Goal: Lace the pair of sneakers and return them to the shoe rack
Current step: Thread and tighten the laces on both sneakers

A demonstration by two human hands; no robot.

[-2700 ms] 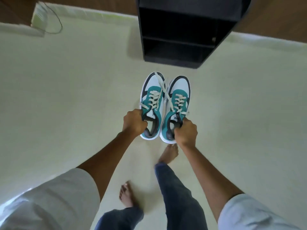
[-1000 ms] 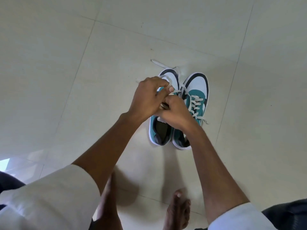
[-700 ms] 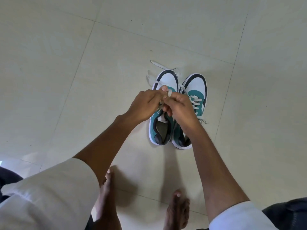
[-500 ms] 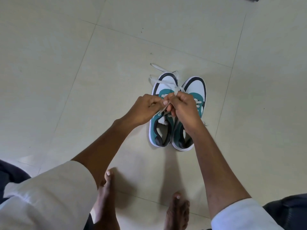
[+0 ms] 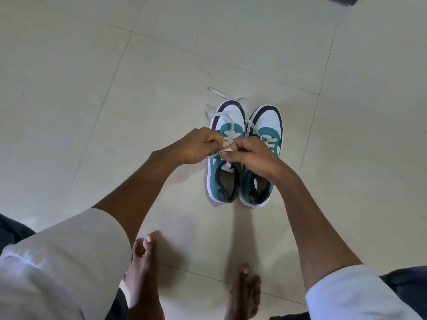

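Note:
Two teal, white and black sneakers stand side by side on the tiled floor, toes pointing away from me: the left sneaker [image 5: 227, 121] and the right sneaker [image 5: 268, 122]. My left hand [image 5: 196, 146] and my right hand [image 5: 249, 153] meet over the left sneaker's tongue, both pinching its white lace [image 5: 227, 148]. Loose lace ends [image 5: 217, 93] trail over the toe onto the floor. The right sneaker's lace is threaded through its eyelets. The hands hide the left sneaker's upper eyelets.
My two bare feet [image 5: 143, 273] stand on the cream floor tiles [image 5: 92, 88] just behind the sneakers. A dark corner of furniture [image 5: 339, 0] shows at the top right edge.
The sneakers were carried from in front of the black rack and set on the floor. Both hands then moved onto the left sneaker's lace and have drawn slightly back toward its tongue.

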